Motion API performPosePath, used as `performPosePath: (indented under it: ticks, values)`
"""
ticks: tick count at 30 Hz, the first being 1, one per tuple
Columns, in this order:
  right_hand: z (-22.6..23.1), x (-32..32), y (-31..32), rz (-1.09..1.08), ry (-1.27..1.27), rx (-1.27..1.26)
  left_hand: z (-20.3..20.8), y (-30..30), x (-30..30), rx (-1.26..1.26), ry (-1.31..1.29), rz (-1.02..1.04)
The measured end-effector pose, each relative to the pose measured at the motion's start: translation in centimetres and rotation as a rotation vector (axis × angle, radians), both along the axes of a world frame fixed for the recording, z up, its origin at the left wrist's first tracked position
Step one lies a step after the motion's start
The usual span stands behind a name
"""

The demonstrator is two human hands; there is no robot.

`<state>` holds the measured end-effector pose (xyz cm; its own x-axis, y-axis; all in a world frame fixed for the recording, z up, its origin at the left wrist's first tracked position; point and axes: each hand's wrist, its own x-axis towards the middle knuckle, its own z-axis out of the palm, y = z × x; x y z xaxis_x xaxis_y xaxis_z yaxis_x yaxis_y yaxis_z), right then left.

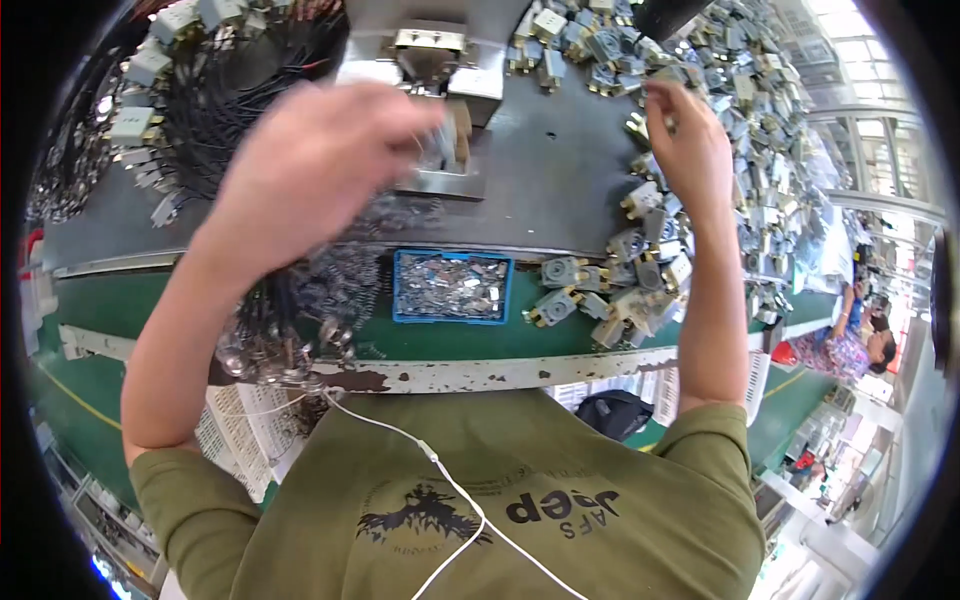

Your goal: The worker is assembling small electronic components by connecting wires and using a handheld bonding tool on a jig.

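My left hand point(320, 160) is smeared by motion just left of and partly over a metal fixture point(432, 60) on the workbench. Its fingertips point toward the fixture's front, and I cannot tell whether they hold anything. My right hand point(695, 145) reaches to the inner edge of a large heap of grey plug-like parts point(765, 130) with brass-coloured prongs. Thumb and fingers curl together there; what lies between them is too small to make out. A blue tray point(453, 287) of small shiny metal pieces sits between my forearms. Beside it, a pile of springs point(340, 285) lies partly behind my left forearm.
Black cables with light-coloured plug ends point(135, 125) are bunched at the left. Another cluster of grey parts point(625, 290) lies at the bench's near right. A chipped white rail point(480, 378) edges the bench before me. A white cord point(430, 455) hangs over my shirt. Another person point(845, 350) is farther right.
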<state>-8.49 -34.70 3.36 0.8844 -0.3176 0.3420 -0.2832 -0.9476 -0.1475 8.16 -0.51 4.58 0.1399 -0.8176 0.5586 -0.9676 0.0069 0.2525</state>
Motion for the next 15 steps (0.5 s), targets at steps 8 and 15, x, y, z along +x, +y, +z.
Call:
performPosePath:
  ticks: [8,15]
  values:
    - [-1.8,-0.4,-2.2,-0.011,0.352,-0.260,2.8,11.9,12.6,0.143,-0.413,0.691]
    - [-0.4,-1.3,3.6,0.193,-0.142,1.017,3.9,6.3,5.9,0.091,-0.374,0.537]
